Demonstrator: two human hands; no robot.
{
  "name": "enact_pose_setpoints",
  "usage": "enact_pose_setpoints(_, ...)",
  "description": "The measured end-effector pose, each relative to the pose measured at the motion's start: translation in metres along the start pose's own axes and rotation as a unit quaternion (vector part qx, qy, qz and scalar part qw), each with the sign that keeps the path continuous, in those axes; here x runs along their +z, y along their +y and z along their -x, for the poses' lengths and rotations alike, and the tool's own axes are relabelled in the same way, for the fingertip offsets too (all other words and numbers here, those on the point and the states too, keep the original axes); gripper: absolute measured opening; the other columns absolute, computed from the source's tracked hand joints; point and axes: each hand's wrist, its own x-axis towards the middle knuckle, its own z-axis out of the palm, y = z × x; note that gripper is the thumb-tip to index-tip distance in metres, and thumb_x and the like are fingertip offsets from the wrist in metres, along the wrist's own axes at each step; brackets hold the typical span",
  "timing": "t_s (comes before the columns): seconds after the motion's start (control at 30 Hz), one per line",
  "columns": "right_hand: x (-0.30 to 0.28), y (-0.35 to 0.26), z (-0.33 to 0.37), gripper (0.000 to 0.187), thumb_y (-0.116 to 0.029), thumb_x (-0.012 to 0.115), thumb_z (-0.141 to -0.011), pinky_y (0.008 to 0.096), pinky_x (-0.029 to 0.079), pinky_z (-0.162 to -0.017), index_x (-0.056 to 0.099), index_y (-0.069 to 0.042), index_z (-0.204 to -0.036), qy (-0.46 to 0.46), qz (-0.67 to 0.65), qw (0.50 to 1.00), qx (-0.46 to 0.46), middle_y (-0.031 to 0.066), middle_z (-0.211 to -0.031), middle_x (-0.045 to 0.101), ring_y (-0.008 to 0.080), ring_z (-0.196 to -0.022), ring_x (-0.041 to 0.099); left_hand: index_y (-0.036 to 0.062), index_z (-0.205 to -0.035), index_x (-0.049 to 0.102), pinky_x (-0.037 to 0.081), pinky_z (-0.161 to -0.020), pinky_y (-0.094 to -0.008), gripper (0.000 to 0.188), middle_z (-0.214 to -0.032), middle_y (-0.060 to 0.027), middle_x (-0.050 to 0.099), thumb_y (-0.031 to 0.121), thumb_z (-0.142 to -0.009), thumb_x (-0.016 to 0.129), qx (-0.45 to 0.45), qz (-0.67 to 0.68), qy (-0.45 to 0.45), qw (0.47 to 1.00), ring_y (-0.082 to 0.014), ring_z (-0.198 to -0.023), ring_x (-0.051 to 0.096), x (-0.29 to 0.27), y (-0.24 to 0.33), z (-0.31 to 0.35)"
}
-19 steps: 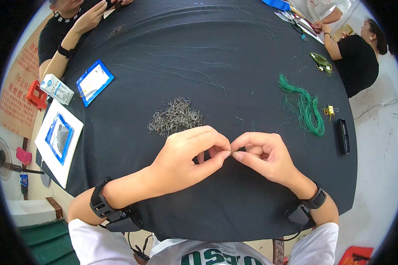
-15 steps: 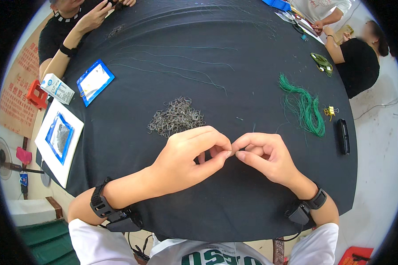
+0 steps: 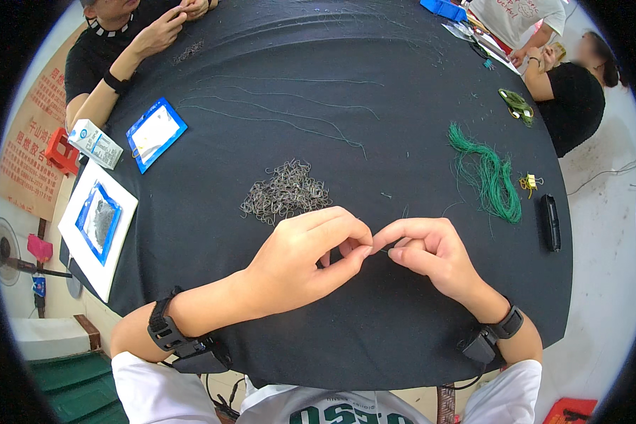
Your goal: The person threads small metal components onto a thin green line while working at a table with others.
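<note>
My left hand [image 3: 311, 251] is pinched shut, thumb against index finger; whatever sits between those tips is too small to make out. Fingertip to fingertip with it, my right hand [image 3: 431, 254] has its fingers curled together, and a tiny dark sliver shows by its thumb. Thin green strands stick out behind the right hand, though I cannot tell if it grips them. Just beyond my left hand lies a heap of small bent metal hooks [image 3: 290, 191]. A loose hank of green thread [image 3: 498, 180] rests farther right.
A dark cloth covers the table [image 3: 290, 339]. Single threads [image 3: 283, 99] stretch across its far part. At left are a blue-edged packet [image 3: 155, 134], a carton [image 3: 95, 143] and a white board [image 3: 124, 244]. A yellow clip [image 3: 531, 184] and black case [image 3: 550, 222] lie right. Other people sit beyond.
The right thumb and fingers have shifted, and the thumb tip now sits slightly farther from the left hand. The left pinch is unchanged. A person at far left has moved their hands.
</note>
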Motion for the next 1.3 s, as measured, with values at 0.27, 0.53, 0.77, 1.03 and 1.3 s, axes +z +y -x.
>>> enact_pose_setpoints(0.27, 0.0041, -0.0070, 0.0008, 0.014, -0.009, 0.058, -0.090, 0.0187, 0.023, -0.048, 0.065, 0.001, -0.098, 0.002, -0.012, 1.000, 0.028, -0.0094, -0.062, 0.049, -0.0036, -0.053, 0.034, -0.0006, -0.087, 0.062, 0.049, -0.050, -0.0228, 0.013, -0.081, -0.0079, 0.062, -0.005, -0.076, 0.066, 0.025, -0.017, 0.005, 1.000, -0.0137, -0.067, 0.062, 0.0007, -0.0006, -0.0002)
enact_pose_setpoints(0.53, 0.0053, -0.0044, -0.0001, 0.016, -0.010, 0.061, -0.090, 0.0189, 0.024, -0.048, 0.066, 0.002, -0.098, 0.000, 0.007, 1.000, 0.021, -0.0068, -0.067, 0.055, -0.0025, -0.055, 0.035, -0.0009, -0.087, 0.062, 0.049, -0.050, -0.0226, 0.013, -0.082, -0.0083, 0.062, -0.004, -0.076, 0.067, 0.057, -0.032, 0.009, 0.998, -0.0134, -0.066, 0.062, 0.0022, -0.0009, 0.0000)
enact_pose_setpoints(0.77, 0.0046, -0.0027, 0.0025, 0.015, -0.010, 0.061, -0.089, 0.0202, 0.022, -0.046, 0.069, 0.000, -0.097, 0.032, 0.018, 0.998, 0.044, -0.0082, -0.060, 0.051, -0.0016, -0.052, 0.032, -0.0006, -0.087, 0.062, 0.049, -0.050, -0.0227, 0.013, -0.082, -0.0083, 0.062, -0.005, -0.075, 0.066, 0.052, -0.035, 0.015, 0.998, -0.0136, -0.066, 0.062, 0.0022, -0.0015, 0.0008)
enact_pose_setpoints(1.03, 0.0050, -0.0030, 0.0009, 0.018, -0.013, 0.057, -0.092, 0.0212, 0.024, -0.044, 0.070, -0.001, -0.096, 0.004, -0.011, 1.000, 0.025, -0.0067, -0.058, 0.051, 0.0001, -0.050, 0.034, -0.0005, -0.087, 0.061, 0.049, -0.051, -0.0234, 0.012, -0.081, -0.0089, 0.062, -0.005, -0.076, 0.065, 0.072, -0.039, 0.025, 0.996, -0.0147, -0.065, 0.061, 0.0018, -0.0007, 0.0004)
enact_pose_setpoints(1.3, 0.0036, -0.0044, 0.0009, 0.019, -0.014, 0.056, -0.093, 0.0206, 0.030, -0.045, 0.070, -0.001, -0.092, -0.007, 0.021, 0.999, 0.024, -0.0046, -0.057, 0.051, 0.0017, -0.050, 0.040, 0.0000, -0.087, 0.061, 0.048, -0.054, -0.0282, 0.011, -0.078, -0.0094, 0.060, -0.003, -0.077, 0.064, 0.070, -0.056, 0.029, 0.996, -0.0192, -0.063, 0.060, 0.0006, 0.0014, -0.0004)
